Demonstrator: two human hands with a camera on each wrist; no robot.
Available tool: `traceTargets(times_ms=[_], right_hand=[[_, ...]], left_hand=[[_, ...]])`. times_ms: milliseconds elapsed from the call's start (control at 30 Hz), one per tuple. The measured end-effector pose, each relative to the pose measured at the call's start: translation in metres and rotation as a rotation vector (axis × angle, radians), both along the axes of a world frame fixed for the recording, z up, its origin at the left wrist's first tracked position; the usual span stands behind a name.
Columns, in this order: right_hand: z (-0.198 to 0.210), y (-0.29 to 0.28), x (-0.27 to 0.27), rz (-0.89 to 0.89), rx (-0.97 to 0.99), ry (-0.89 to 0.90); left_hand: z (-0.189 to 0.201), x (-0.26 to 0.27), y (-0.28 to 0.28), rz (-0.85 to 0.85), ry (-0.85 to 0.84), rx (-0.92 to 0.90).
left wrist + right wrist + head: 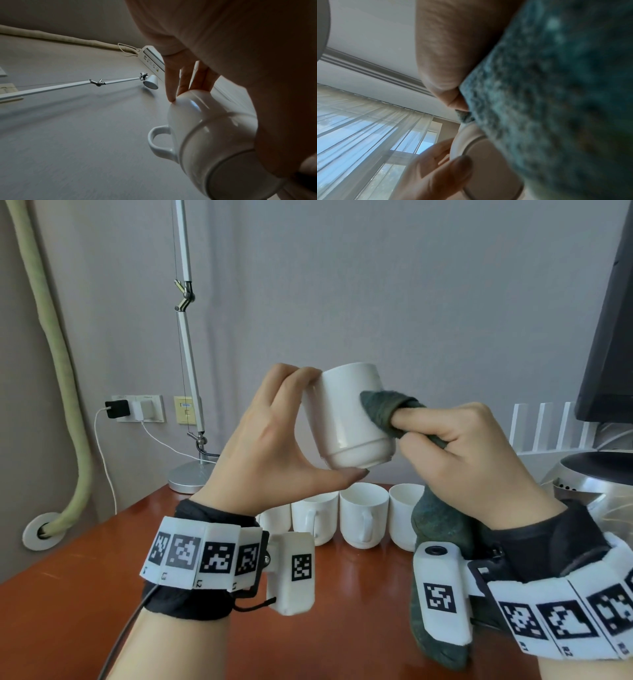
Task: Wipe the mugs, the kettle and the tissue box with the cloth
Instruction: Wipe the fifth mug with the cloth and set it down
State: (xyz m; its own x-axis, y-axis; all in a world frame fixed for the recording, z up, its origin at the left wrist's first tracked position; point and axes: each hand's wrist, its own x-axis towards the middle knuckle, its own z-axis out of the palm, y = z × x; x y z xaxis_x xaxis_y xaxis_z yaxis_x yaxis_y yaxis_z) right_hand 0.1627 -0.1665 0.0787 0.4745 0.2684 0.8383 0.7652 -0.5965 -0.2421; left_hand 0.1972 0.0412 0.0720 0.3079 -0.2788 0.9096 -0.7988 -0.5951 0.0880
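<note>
My left hand point(274, 433) holds a white mug point(346, 419) upside down in the air, fingertips at its rim end and thumb under its base. In the left wrist view the mug point(211, 134) shows its handle point(159, 142) pointing away from the palm. My right hand point(455, 446) grips a dark green cloth point(383, 409) and presses a fold of it against the mug's side; the rest of the cloth point(438, 542) hangs below the wrist. In the right wrist view the cloth point(556, 108) fills the right half, beside the mug's base point(481, 152). The kettle point(596, 477) stands at the right.
Several white mugs point(363, 515) stand in a row on the brown table point(68, 594) below my hands. A desk lamp point(186, 371) stands at the back left near wall sockets point(137, 409). A dark monitor point(609, 337) rises at the right edge.
</note>
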Motion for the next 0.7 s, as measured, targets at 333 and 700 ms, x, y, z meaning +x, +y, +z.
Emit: traceTargets(times_ms=[333, 700], right_hand=[[-0.008, -0.003, 0.02, 0.084, 0.511, -0.002], [-0.015, 0.008, 0.029, 0.512, 0.536, 0.45]], left_hand=[[-0.003, 0.001, -0.001, -0.053, 0.026, -0.098], [-0.005, 0.001, -0.008, -0.098, 0.004, -0.113]])
